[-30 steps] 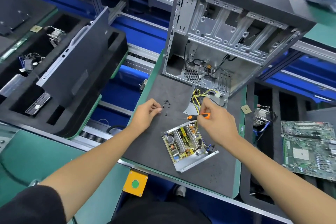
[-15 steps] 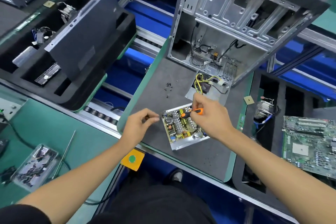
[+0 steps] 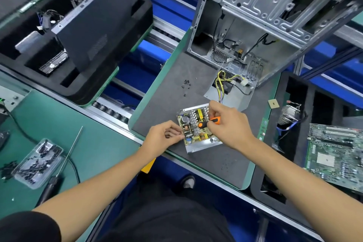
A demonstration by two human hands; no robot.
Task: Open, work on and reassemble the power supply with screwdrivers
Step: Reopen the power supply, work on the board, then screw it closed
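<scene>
Orange-handled screwdriver (image 3: 209, 122) stays gripped in our right hand (image 3: 227, 124); our left hand (image 3: 164, 137) has reached the power supply (image 3: 196, 129), pinching a screw. Farther left, a clear tray (image 3: 38, 163) holds black screws.

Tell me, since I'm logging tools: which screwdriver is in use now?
The orange-handled screwdriver, gripped by the right hand over the power supply. The long black screwdriver lies untouched on the green mat.

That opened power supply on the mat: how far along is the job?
Done: the power supply lies open, its board bare, with loose screws on the mat. In hand: the right hand holds an orange screwdriver over the board; the left hand pinches something small at its edge. Left: closing it up.
</scene>
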